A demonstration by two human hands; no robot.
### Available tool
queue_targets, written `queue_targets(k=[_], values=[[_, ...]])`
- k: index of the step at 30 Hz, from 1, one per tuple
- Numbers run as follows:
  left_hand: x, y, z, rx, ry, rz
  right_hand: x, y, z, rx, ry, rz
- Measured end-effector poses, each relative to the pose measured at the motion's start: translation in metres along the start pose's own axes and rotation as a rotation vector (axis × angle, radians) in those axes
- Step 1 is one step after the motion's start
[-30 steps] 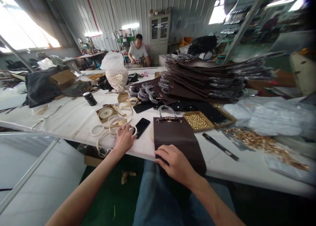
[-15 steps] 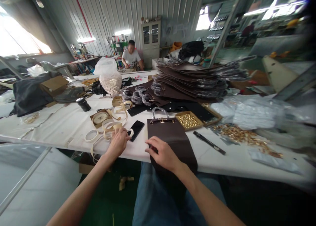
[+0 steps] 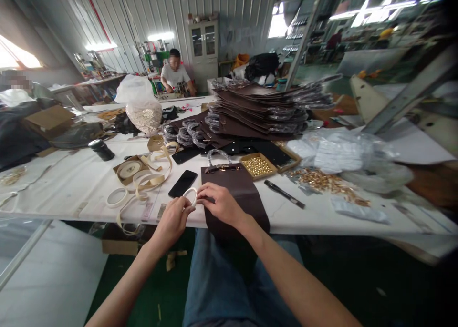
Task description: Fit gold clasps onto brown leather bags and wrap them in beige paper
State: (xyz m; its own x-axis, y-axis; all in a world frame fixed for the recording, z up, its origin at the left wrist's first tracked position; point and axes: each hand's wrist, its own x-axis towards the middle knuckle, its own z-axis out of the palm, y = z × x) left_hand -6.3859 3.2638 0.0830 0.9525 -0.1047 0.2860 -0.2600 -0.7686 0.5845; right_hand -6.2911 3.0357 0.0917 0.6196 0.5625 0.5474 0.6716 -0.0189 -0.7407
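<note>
A narrow roll of white tape (image 3: pixel 191 195) is up on its edge above the table front, gripped at its lower left by my left hand (image 3: pixel 176 216). My right hand (image 3: pixel 221 204) reaches over a dark brown bag panel (image 3: pixel 238 184), its fingers pinched at the right side of the roll. Whether a loose tape end is between those fingertips is too small to tell. The panel lies flat, with a plastic-wrapped handle (image 3: pixel 219 155) and gold hardware at its far edge, its near end hanging over the table edge. Just behind the roll is a black phone (image 3: pixel 182 183).
Left are another tape roll (image 3: pixel 117 198), beige ribbon (image 3: pixel 152 180) and a boxed reel (image 3: pixel 129 169). A box of gold studs (image 3: pixel 258 166), a black pen-like tool (image 3: pixel 284 194) and loose gold pieces (image 3: pixel 324 184) lie right. Behind stands a brown panel stack (image 3: pixel 250 110); a person (image 3: pixel 176 74) sits beyond.
My left hand has lifted the tape roll off the phone and brought it nearer. My right hand has left the panel's left edge and met the roll. The camera view has turned right.
</note>
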Motion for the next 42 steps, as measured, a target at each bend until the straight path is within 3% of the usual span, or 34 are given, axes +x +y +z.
queue_targets(k=[6, 10, 16, 25, 34, 38, 42], values=[[0.004, 0.015, 0.009, -0.310, -0.027, -0.150, -0.005, 0.003, 0.002, -0.135, -0.070, 0.038], [0.009, 0.019, 0.013, -0.355, -0.025, -0.176, -0.009, 0.005, 0.009, -0.169, -0.085, 0.099], [0.010, 0.014, 0.018, -0.278, 0.143, -0.187, -0.008, 0.002, 0.011, -0.213, -0.143, 0.148], [0.005, 0.008, 0.013, -0.400, 0.112, -0.206, -0.007, 0.007, 0.020, -0.210, -0.141, 0.128], [0.000, -0.009, 0.010, -0.766, -0.036, -0.368, -0.001, 0.002, 0.018, -0.201, -0.217, 0.145], [0.000, -0.013, 0.012, -0.782, -0.009, -0.382, 0.002, 0.005, 0.021, -0.217, -0.247, 0.141], [0.000, -0.014, 0.014, -0.695, 0.089, -0.351, 0.001, 0.005, 0.025, -0.214, -0.243, 0.109]])
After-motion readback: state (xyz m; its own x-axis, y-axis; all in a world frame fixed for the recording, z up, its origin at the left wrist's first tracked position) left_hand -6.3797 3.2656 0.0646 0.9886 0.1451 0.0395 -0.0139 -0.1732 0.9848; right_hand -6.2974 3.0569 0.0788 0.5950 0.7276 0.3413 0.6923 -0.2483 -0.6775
